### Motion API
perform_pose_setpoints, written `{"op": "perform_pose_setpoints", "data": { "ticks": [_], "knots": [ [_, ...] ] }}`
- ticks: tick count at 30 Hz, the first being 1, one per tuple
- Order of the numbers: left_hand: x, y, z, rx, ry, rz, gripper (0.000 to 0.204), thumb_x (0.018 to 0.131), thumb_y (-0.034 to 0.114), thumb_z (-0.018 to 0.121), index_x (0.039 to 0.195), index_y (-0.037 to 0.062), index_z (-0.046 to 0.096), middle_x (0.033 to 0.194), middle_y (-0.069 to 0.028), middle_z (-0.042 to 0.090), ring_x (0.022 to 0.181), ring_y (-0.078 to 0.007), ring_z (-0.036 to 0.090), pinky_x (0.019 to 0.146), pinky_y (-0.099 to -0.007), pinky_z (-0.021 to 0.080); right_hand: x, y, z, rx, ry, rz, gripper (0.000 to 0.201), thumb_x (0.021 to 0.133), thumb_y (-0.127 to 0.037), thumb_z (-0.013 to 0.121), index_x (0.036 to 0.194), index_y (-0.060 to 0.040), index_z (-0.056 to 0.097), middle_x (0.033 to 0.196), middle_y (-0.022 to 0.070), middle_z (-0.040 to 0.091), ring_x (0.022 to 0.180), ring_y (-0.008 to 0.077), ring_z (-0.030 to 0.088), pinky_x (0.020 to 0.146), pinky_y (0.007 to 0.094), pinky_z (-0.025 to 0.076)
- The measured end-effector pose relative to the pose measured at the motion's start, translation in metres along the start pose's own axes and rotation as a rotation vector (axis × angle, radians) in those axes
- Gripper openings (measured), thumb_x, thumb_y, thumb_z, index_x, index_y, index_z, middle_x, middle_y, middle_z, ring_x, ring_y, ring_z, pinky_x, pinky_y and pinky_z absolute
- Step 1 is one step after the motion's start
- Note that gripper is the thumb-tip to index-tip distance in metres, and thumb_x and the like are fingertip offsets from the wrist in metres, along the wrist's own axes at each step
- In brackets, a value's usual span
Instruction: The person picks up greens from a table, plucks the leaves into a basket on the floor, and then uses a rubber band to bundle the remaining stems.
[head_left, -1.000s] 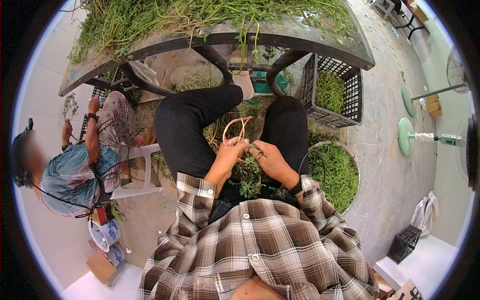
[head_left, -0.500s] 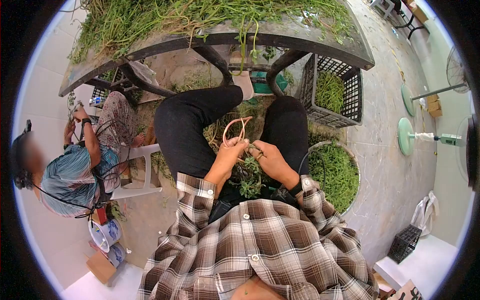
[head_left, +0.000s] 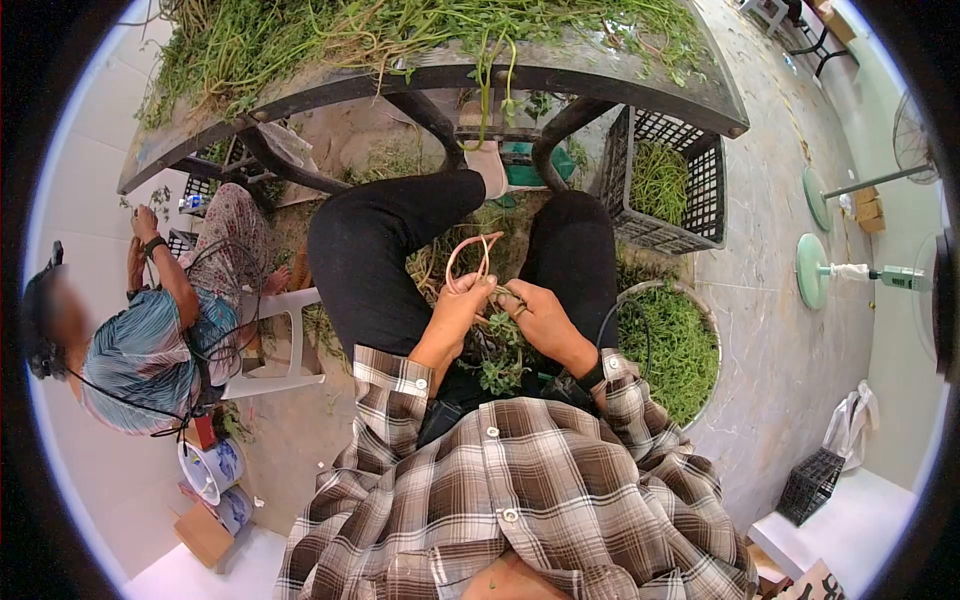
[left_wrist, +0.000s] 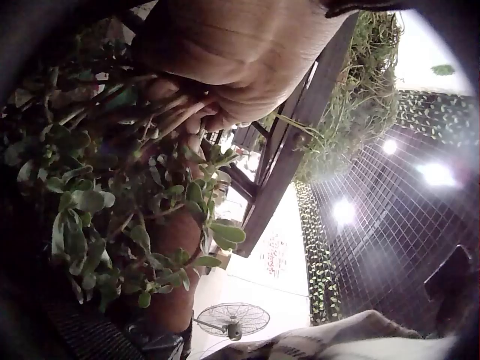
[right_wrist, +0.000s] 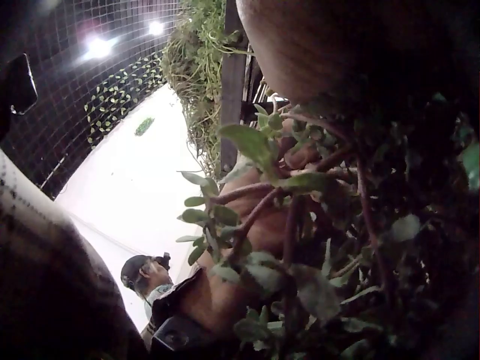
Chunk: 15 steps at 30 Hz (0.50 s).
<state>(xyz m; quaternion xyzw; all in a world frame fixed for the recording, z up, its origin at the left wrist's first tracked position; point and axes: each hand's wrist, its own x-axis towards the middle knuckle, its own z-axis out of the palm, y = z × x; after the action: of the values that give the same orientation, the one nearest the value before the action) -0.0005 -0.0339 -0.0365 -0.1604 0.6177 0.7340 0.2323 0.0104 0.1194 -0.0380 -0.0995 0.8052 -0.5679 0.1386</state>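
Note:
Between the knees in the head view, my left hand pinches pinkish stems of a leafy, purslane-like plant. Close beside it, my right hand grips the same stems with curled fingers. A bare stem loop rises above the left fingers. Small fleshy leaves hang below the hands and fill much of the left wrist view. Reddish branching stems show in the right wrist view, where leaves partly hide the fingers.
Ahead stands a table heaped with greens. At right are a black crate of stems and a round tub of leafy trimmings. Another person sits at left by a white chair. Fans stand far right.
Both my hands and the plant stay almost still. The person at left has brought their hands together and raised them, with a leafy sprig by them.

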Motion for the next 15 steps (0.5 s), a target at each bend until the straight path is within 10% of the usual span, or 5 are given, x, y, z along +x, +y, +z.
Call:
{"op": "perform_pose_setpoints", "data": {
  "ticks": [15],
  "knots": [
    [-0.0012,0.0014,0.0002,0.007,-0.01,-0.001,0.024,0.087,0.023,0.056,0.067,0.0112,0.052,0.057,0.0089,0.037,0.051,-0.0027,0.03,0.047,-0.0214,0.022,0.0,0.0072,0.0029,0.029,0.013,0.014,0.022,0.087,-0.019,0.053,0.082,0.0025,0.048,0.069,0.0204,0.046,0.061,0.0341,0.045,0.057,0.0391,0.038]
  ]
}}
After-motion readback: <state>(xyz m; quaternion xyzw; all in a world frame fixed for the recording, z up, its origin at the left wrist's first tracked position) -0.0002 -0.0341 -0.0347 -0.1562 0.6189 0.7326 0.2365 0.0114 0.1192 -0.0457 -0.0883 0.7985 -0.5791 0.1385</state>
